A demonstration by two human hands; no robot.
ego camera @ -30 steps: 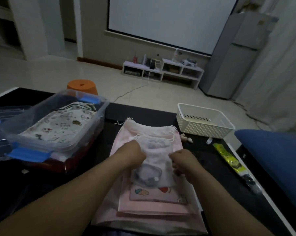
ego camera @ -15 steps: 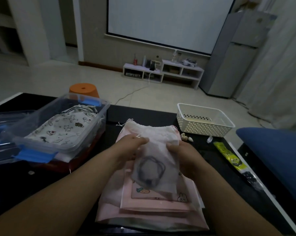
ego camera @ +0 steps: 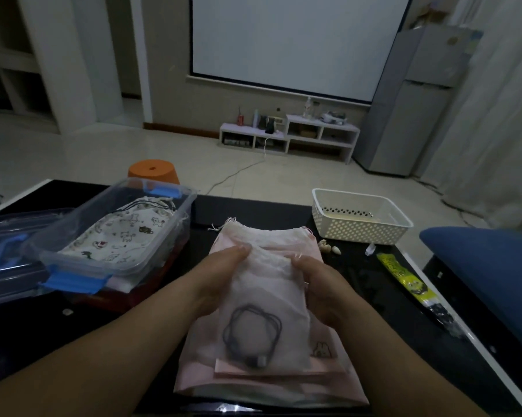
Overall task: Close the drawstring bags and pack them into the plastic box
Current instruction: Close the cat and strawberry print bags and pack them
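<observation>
The thin white bag (ego camera: 268, 296) had come up off the pile of pink bags (ego camera: 253, 383), closer to the person. The left grip (ego camera: 223, 272) pinched its top left edge, and the right grip (ego camera: 320, 284) pinched its right edge. A dark cord ring (ego camera: 259, 360) showed through it. The plastic box (ego camera: 82, 262) sat to the left on the desk (ego camera: 374, 296), with a cat-print bag (ego camera: 118, 233) inside.

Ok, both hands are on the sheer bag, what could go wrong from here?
The sheer bag does not look cinched between the left hand and right hand; tipped, its coiled cable could slide out. The pink bags beneath lie stacked, so a tug might drag them. The plastic box already holds a printed bag, so space may be tight.
</observation>
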